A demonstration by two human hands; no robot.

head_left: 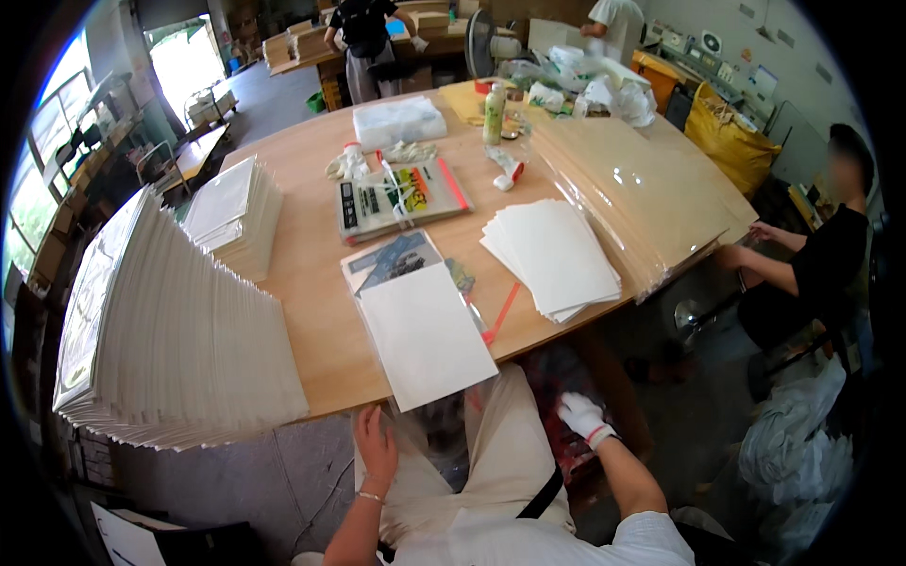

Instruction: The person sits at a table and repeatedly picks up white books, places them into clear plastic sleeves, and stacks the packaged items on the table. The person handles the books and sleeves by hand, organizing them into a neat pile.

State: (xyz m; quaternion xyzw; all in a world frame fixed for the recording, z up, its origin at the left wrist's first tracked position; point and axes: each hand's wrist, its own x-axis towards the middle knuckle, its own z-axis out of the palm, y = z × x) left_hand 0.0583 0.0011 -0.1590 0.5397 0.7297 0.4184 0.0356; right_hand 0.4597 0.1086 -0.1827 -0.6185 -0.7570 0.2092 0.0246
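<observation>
My bare left hand (377, 443) is at the table's front edge above my thigh, fingers stretched out with nothing in them. My right hand (585, 419), in a white glove with a red cuff band, is low beside my right leg with its fingers apart and empty. Beneath it is a dark container with reddish plastic (564, 375), its contents hard to make out. On the table before me, a white sheet (427, 330) lies over a printed picture (401, 259) in clear film and overhangs the front edge. To its right are a red strip (503, 313) and a fanned stack of white sheets (552, 257).
A tall stack of film-wrapped sheets (189, 330) stands at the left, with a lower stack (236, 215) behind. Film-wrapped brown boards (651, 198) cover the right side. Farther back are a printed plastic package (406, 198), gloves and a bottle (494, 115). A person (802, 264) sits at the right.
</observation>
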